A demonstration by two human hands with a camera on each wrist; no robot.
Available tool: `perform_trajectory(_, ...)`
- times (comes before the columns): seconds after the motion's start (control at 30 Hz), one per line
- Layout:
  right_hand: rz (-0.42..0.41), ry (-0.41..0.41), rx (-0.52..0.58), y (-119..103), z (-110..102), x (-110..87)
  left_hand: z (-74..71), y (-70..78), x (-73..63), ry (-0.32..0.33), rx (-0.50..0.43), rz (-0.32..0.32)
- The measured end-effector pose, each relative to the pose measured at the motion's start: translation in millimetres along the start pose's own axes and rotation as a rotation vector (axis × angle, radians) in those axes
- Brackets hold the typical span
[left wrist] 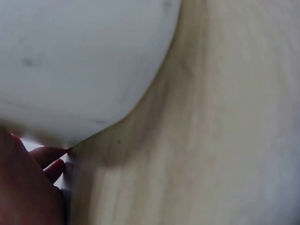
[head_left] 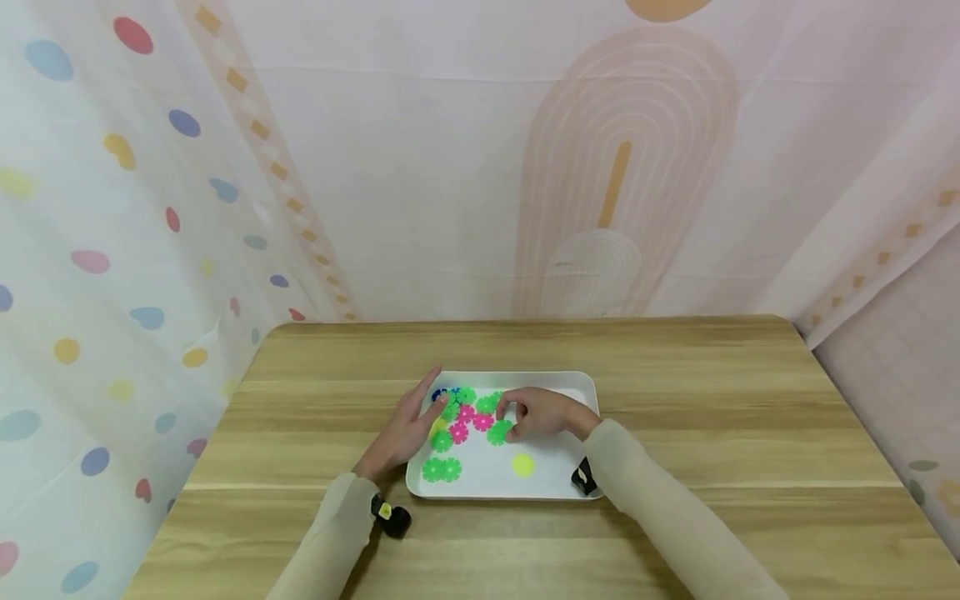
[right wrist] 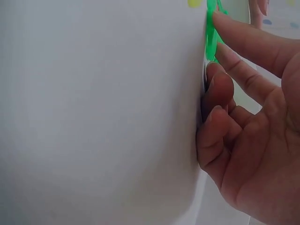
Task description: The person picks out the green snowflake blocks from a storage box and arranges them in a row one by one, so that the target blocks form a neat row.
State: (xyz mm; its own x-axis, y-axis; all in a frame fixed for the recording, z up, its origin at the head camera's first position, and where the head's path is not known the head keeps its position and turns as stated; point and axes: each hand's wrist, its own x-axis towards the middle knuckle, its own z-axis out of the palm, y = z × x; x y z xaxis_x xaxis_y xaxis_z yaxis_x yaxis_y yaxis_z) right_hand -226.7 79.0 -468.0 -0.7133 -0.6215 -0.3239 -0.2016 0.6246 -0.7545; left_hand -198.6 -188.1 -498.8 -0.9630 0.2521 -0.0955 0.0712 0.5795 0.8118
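A white tray (head_left: 480, 490) holds several flat notched snowflake discs: green, pink, blue and yellow. My left hand (head_left: 405, 429) lies along the tray's left side with its fingers extended and its thumb over the rim, near a green disc (head_left: 451, 410). In the left wrist view, part of the left hand (left wrist: 28, 183) shows beside the tray's edge (left wrist: 93, 93). Inside the tray, my right hand (head_left: 542, 412) bends its thumb and forefinger at the edge of a green disc (head_left: 497, 432). The right wrist view shows the right hand (right wrist: 253, 126) with two fingertips against green plastic (right wrist: 211, 37).
Two green discs (head_left: 441, 470) lie at the tray's front left, and a yellow disc (head_left: 522, 465) is at its front middle. Pink discs (head_left: 466, 414) and blue discs (head_left: 439, 394) are at the back left. The tray stands on a wooden table (head_left: 712, 400) before a patterned curtain (head_left: 420, 192).
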Motion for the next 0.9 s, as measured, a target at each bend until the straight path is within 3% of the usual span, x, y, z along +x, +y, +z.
perform_trajectory(0.9,-0.058,0.075,0.009,5.4,-6.9,-0.5,0.9,-0.6,8.2,-0.005,-0.007,-0.001)
